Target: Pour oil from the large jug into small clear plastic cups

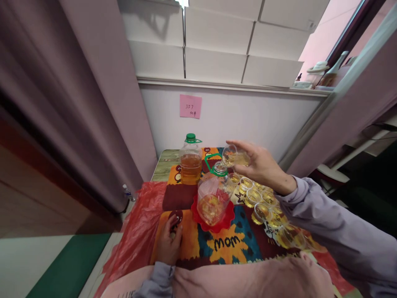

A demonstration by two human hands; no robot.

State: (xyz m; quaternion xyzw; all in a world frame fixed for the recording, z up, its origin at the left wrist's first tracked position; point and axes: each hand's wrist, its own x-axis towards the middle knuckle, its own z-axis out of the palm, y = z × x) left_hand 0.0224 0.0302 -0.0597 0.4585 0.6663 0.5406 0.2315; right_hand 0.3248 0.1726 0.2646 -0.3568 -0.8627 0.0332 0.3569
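From where I stand, a clear plastic cup (230, 157) of pale yellow liquid is right of the frame's centre, tilted on its side, its rim by the mouth of an uncapped clear jug (214, 203). The right hand (262, 164) has its grip clamped around the cup. The jug, with a green handle and a little yellowish liquid low inside, stands on a scalloped red dish (228, 219) at centre. The left hand (169, 245), lower left of centre, rests on the worktop's patterned cloth (251, 244), grip empty, thumb and fingers apart. Right of the jug sit rows of filled cups (262, 212); behind it, to the left, stands a green-capped jug (190, 167) of amber liquid. A pink note (190, 106) hangs on the wall, upper centre.
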